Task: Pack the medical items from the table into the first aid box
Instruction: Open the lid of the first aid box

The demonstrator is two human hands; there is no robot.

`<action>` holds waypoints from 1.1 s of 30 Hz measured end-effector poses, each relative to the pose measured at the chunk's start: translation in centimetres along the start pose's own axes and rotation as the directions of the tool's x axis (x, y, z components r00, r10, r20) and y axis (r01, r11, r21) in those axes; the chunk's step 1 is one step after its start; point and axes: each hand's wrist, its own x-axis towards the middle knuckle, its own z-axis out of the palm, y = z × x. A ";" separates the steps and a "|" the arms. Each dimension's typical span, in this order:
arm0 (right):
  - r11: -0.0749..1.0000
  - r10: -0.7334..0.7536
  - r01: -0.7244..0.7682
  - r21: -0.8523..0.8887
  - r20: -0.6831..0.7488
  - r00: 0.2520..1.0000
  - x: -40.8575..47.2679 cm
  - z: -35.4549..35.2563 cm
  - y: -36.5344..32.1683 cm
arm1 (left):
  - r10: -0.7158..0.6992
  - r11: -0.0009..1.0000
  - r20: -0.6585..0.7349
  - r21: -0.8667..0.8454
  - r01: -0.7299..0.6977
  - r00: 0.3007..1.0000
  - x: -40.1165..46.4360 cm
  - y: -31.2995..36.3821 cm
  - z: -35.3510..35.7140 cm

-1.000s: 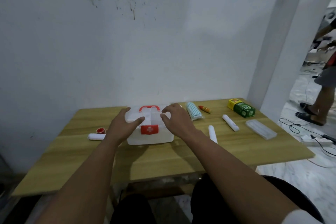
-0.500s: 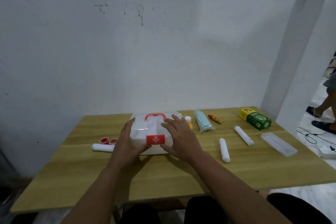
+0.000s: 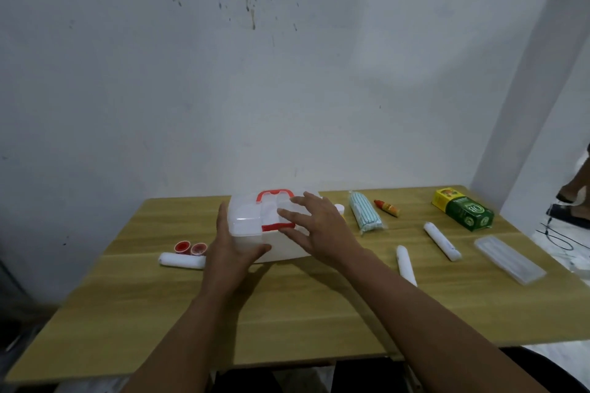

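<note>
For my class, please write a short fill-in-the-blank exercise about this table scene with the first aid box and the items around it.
1. The handle on top of the first aid box is coloured ____.
2. The two small red cups sit on the box's ____ side.
3. The green carton lies near the table's far ____ corner.
4. The left hand grips the box's front ____ corner.

Missing words: red; left; right; left

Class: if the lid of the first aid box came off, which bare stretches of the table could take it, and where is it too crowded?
Free: the near strip of the table in front of the first aid box, and the far left corner beyond the red caps. Crowded: right of the box, among the striped pack, white rolls, green carton and clear case.
</note>
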 end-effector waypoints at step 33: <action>0.390 0.578 -0.788 0.476 0.540 0.612 11.7 -1.8 5.6 | -0.064 0.996 -0.044 0.065 0.067 0.997 1.2 0.1 -0.3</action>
